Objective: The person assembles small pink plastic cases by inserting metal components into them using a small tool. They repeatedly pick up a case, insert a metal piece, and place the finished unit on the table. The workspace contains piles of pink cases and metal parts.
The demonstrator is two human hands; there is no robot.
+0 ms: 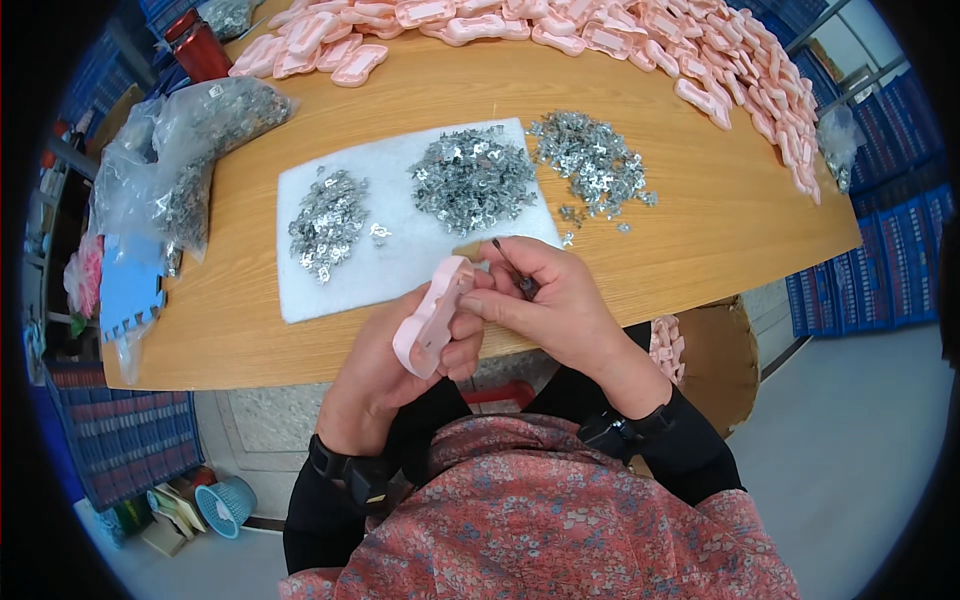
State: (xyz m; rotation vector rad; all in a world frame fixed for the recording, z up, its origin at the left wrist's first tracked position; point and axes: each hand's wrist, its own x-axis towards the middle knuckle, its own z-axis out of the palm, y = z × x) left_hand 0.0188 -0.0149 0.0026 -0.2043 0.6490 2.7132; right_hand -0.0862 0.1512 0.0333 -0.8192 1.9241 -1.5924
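My left hand [378,338] is wrapped round a pink plastic shell [430,320], long with a narrowed waist, tilted with its hollow side toward my right hand. The fingers of my right hand [560,305] are closed and meet the shell's upper right edge. A thin dark tool [527,286] is held in that hand; its kind does not show clearly. Beyond the hands, a white foam sheet [392,160] bears two heaps of small silvery metal pieces, a smaller left heap [330,222] and a larger middle heap [473,182]. Another metal heap [595,165] lies on the wood just right of the sheet.
Many pink shells [610,40] are piled along the table's far and right edges. Clear bags of metal parts [190,150] and a red jar [198,48] stand at the left. Below the table's right side is a cardboard box [722,360] with pink pieces.
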